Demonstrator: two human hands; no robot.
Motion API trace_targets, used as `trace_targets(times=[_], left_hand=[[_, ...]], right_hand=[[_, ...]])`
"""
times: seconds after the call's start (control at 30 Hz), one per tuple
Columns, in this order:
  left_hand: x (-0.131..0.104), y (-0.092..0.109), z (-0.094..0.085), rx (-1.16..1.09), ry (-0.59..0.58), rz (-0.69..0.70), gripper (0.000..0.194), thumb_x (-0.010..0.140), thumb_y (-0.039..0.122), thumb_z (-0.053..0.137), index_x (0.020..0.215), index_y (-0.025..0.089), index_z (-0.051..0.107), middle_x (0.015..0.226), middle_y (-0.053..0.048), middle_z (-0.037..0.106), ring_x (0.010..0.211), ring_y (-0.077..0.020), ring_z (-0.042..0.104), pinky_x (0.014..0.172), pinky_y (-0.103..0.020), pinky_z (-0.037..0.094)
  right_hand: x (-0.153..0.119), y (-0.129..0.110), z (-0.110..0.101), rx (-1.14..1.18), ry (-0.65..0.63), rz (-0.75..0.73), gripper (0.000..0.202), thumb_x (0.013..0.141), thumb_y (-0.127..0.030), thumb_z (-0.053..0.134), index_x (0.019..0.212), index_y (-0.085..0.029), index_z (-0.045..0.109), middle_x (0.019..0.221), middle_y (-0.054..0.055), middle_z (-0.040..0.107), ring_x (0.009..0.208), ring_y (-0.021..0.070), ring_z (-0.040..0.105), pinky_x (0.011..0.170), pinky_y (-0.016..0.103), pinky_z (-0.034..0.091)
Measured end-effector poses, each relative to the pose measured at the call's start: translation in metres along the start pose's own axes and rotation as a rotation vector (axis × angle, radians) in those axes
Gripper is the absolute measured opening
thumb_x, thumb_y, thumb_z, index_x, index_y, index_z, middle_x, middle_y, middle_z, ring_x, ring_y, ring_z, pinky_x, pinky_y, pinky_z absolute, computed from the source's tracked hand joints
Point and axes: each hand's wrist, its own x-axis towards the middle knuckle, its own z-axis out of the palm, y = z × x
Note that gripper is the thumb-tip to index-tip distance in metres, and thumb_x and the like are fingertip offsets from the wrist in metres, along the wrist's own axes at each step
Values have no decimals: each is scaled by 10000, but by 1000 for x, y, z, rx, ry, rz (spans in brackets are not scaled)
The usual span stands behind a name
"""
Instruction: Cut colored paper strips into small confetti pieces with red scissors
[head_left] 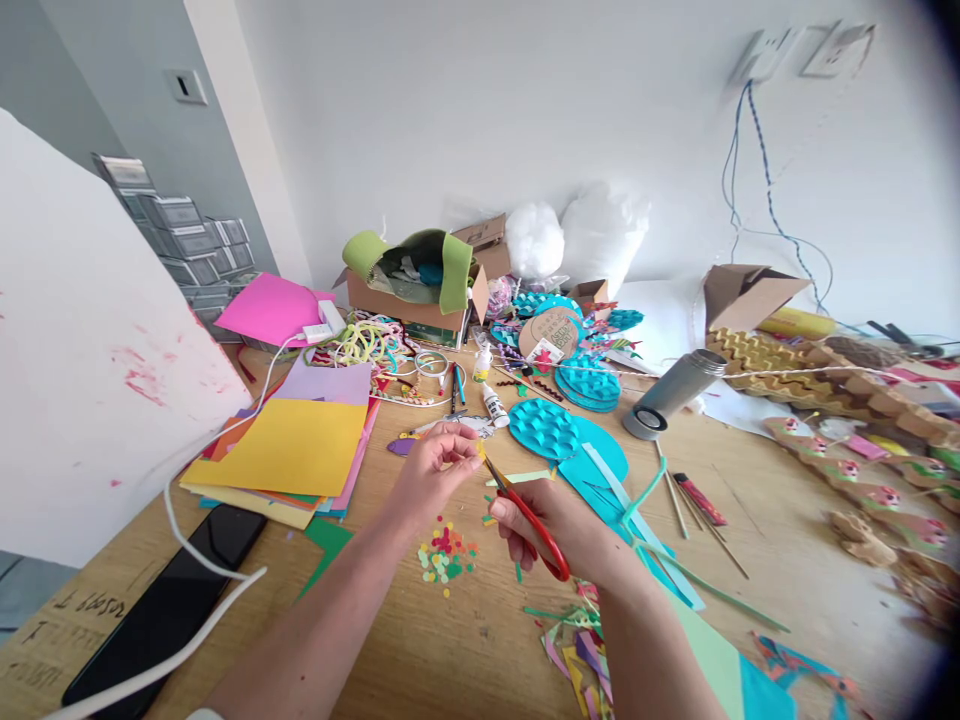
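Note:
My left hand [448, 456] pinches a small yellow piece of paper [481, 450] at the middle of the view. Red-handled scissors [541, 532] are in my right hand [536, 520], their blades pointing up and left, with the tips by the yellow piece. Below my hands lies a pile of small red, green and yellow paper dots [448, 553]. Coloured paper scraps [581, 665] sit nearer, beside my right forearm. Blue egg-carton shapes [544, 430] lie just beyond my right hand.
At the left are stacked coloured sheets [300, 450], a black phone [169, 605] and a white cable. A grey metal bottle [675, 392] leans at the right, near thin sticks [705, 515]. Farther back stand small glue bottles [495, 405] and a box with green felt [409, 300].

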Motion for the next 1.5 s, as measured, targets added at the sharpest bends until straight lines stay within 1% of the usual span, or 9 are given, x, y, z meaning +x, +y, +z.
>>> trace_targets(times=[0.3,0.63,1.0,1.17,1.5], left_hand=[[-2,0,4,-7,-65,-23,101,706,263,682,671,169,684,1051,-107,602,1092,-265,555,892,-349,436],[-2,-1,3,-5,-92,-48,122,713,272,672,696,153,657,1078,-99,581,1093,-246,550,890,-337,438],[0,-5,4,6,-88,-36,142,716,293,679,716,152,657,1080,-98,585,1076,-236,560,866,-327,449],[-1,-7,6,-12,-83,-43,121,710,274,680,710,155,659,1079,-97,587,1067,-237,564,857,-332,457],[-1,-2,5,-11,-81,-54,111,700,265,673,682,157,658,1077,-100,596,1089,-249,558,876,-346,446]], right_hand=[[1,2,0,30,7,-16,506,797,-656,553,655,-171,529,541,29,608,460,130,577,426,215,403],[2,-2,0,7,16,-15,544,790,-696,521,647,-171,518,546,39,607,450,126,556,424,222,394],[5,5,2,14,30,-37,556,809,-695,513,633,-168,522,513,32,596,424,120,553,410,214,386],[5,5,2,-1,30,-55,550,821,-682,511,635,-165,527,523,38,603,430,121,554,415,215,386],[3,5,1,8,35,-41,531,808,-675,533,642,-171,522,514,21,588,424,118,543,400,207,372]])
